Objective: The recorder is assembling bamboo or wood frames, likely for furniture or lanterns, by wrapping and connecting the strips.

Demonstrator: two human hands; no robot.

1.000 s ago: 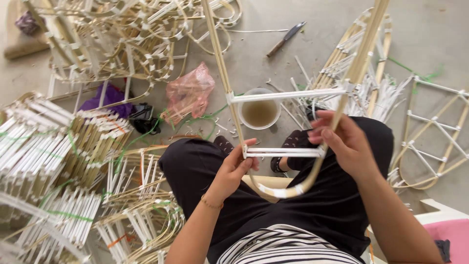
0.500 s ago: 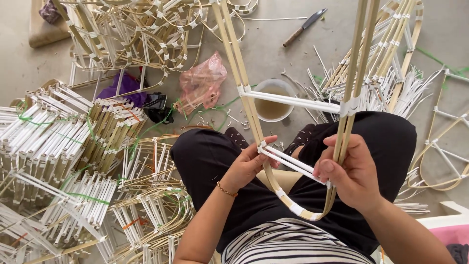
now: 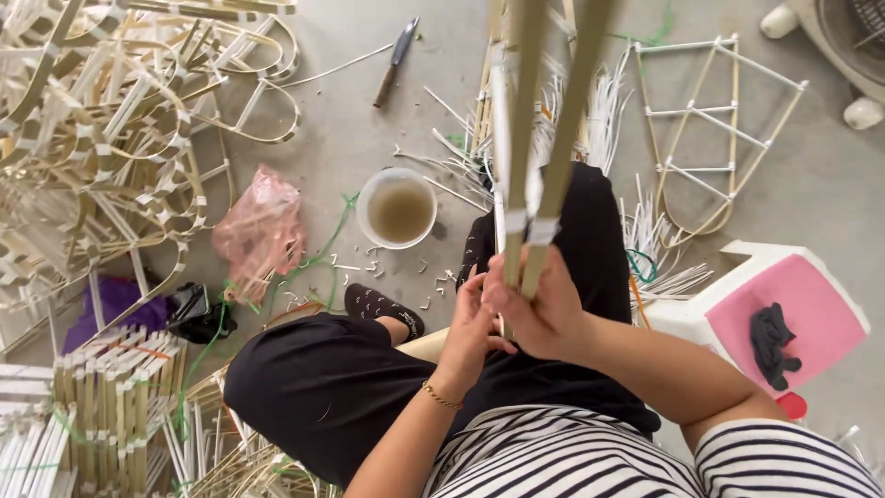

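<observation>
Right hand (image 3: 544, 309) clamped round lower end of bamboo frame (image 3: 539, 138), fingers wrapped on the two rails just below the white wrap (image 3: 530, 221). Left hand (image 3: 470, 327) closed up against it from 9 o'clock, fingertips pinching at the rails' base; what sits between those fingertips hidden, cannot tell if a strip is held. Frame standing near upright over lap, turned edge-on, rails running up toward 12 o'clock and out of view. Seated on floor, black trousers, striped top, bracelet (image 3: 441, 397) on left wrist. For doing this well, likely: keep right grip firm and low so rails stay parallel, keep the joint close to body where both hands meet, pull any binding tight against the rails before letting go, avoid twisting frame while edge-on since long upper end can swing. Bowl (image 3: 398, 208) of cloudy liquid on floor at 11 o'clock of hands, near the knee; worth keeping frame's sweep clear of it. Knife (image 3: 395, 61) farther out at 11 o'clock, well apart. Pink bag (image 3: 263, 231) at 9 o'clock beside bowl. Finished frame (image 3: 710, 138) lying flat at 1 o'clock. Heap of frames (image 3: 101, 157) at 10 o'clock, bundled sticks (image 3: 101, 397) at 8 o'clock. Stool (image 3: 784, 304) with pink seat at 3 o'clock, dark cloth (image 3: 770, 334) on it.
</observation>
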